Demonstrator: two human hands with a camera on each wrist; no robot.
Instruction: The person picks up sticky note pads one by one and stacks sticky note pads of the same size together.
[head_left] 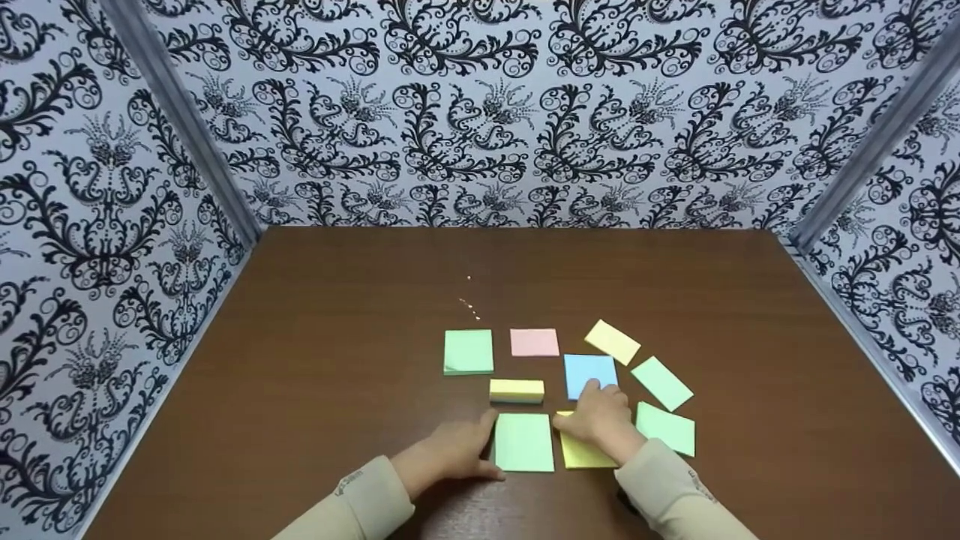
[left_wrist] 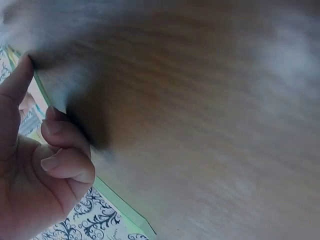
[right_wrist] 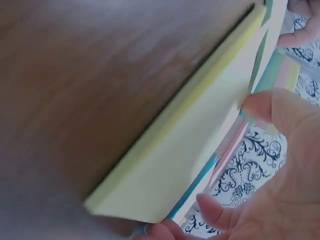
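A square light-green sticky note pad (head_left: 523,442) lies near the table's front. At its left edge is my left hand (head_left: 456,448), index finger by the upper corner and thumb by the lower one. In the left wrist view the other fingers of that hand bend loosely beside the green edge. My right hand (head_left: 600,420) holds a yellow sticky note pad (head_left: 585,453) just right of the green one. Its thumb is at the yellow pad's upper left corner; the other fingers reach over the lower part of a blue pad (head_left: 589,367).
Behind the hands lie a thick yellow-topped pad stack (head_left: 517,390), a green pad (head_left: 469,351) and a pink pad (head_left: 534,343). To the right are a pale yellow pad (head_left: 613,342), a narrow green pad (head_left: 662,382) and another green pad (head_left: 671,430). Patterned walls enclose the brown table (head_left: 337,300).
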